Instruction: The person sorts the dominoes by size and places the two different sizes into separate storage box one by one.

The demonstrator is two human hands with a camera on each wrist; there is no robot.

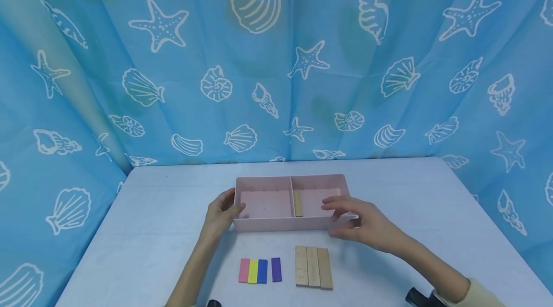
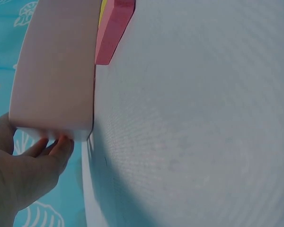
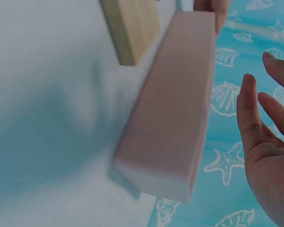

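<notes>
A pink two-compartment box (image 1: 263,224) stands on the table. My left hand (image 1: 220,215) grips its left end, thumb over the rim and the other fingers along the outer wall; in the left wrist view, fingertips touch the box's end (image 2: 57,90). A light wooden block (image 1: 298,202) lies in the right compartment, alongside the divider. My right hand (image 1: 363,223) hovers by the box's front right corner, fingers spread and slightly bent, holding nothing. In the right wrist view that hand (image 3: 270,156) is apart from the box (image 3: 170,109).
In front of the box lie three wooden blocks (image 1: 313,267) side by side. To their left are touching pink (image 1: 244,270), yellow (image 1: 252,271) and blue (image 1: 262,271) blocks, with a purple block (image 1: 276,269) slightly apart. A blue shell-patterned curtain (image 1: 268,57) hangs behind the white table (image 1: 173,201).
</notes>
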